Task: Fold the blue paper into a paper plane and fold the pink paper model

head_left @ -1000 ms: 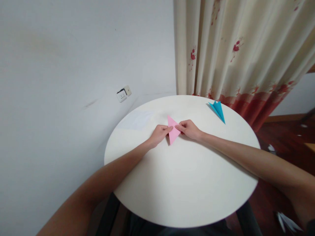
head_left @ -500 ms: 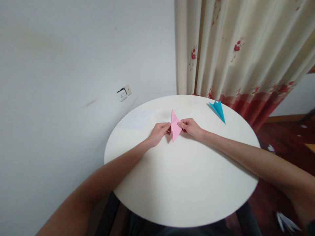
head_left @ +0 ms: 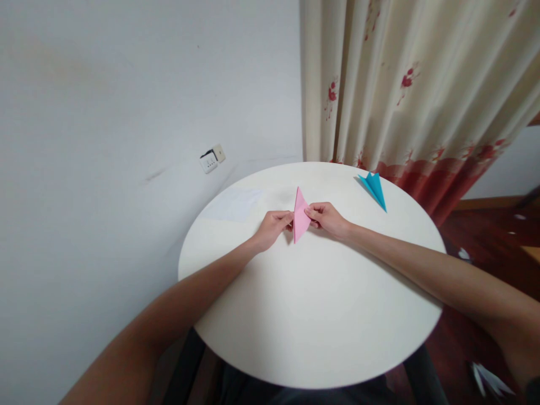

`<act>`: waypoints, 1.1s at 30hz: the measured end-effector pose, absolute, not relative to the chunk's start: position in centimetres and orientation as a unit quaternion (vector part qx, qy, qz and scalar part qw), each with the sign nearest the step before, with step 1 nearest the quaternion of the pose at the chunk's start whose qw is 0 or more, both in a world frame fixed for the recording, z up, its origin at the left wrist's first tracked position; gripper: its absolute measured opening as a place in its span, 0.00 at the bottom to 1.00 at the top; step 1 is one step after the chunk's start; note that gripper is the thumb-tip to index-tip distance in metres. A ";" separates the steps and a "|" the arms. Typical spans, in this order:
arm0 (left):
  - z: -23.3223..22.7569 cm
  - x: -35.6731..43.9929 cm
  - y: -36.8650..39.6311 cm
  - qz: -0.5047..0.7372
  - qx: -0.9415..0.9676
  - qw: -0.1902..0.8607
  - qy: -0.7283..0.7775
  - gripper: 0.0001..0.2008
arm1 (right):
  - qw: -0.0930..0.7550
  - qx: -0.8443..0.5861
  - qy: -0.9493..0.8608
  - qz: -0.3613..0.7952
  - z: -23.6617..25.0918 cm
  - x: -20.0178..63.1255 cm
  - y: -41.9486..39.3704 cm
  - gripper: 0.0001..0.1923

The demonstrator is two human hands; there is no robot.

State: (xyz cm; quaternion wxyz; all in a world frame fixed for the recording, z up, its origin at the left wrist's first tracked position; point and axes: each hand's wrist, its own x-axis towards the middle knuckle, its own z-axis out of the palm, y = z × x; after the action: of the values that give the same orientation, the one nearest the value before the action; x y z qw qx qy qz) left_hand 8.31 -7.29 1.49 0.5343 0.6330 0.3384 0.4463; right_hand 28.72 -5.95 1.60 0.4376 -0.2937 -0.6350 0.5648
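A folded sheet of pink paper (head_left: 300, 218) is held up between my hands over the white round table (head_left: 312, 315). It is narrow, with pointed ends at top and bottom. My left hand (head_left: 272, 228) pinches its left edge between thumb and fingers. From the other side my right hand (head_left: 327, 218) grips it, thumb on the face turned toward me and fingers behind. The fingertips behind the paper are partly hidden. To the right, near the table's far edge, lies a blue paper plane (head_left: 373, 190), apart from both hands.
A white paper sheet (head_left: 234, 203) lies flat at the table's far left. Beyond stand a white wall (head_left: 126, 112) with a socket (head_left: 208, 162) and a floral curtain (head_left: 379, 84). White folded paper (head_left: 491, 382) lies on the dark floor at the lower right.
The pink paper has tilted slightly, its top point shifting a little to the right and its bottom point a little to the left. Both hands keep their hold.
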 end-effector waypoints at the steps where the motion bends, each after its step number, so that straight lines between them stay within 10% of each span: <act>1: 1.5 8.3 -7.3 0.445 0.638 0.530 0.337 0.24 | 0.437 -0.291 -0.634 0.568 1.6 28.7 -6.0 0.28; 33: 2.4 8.7 -7.8 0.451 0.693 0.411 0.384 0.30 | 0.458 -0.286 -0.612 0.578 0.7 28.7 -5.3 0.26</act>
State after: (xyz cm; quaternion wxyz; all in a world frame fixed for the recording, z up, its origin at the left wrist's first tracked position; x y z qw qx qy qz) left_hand 8.72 -7.79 2.39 0.4106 0.6931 0.3841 0.4511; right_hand 28.72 -5.26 0.66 0.4578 -0.2855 -0.6121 0.5780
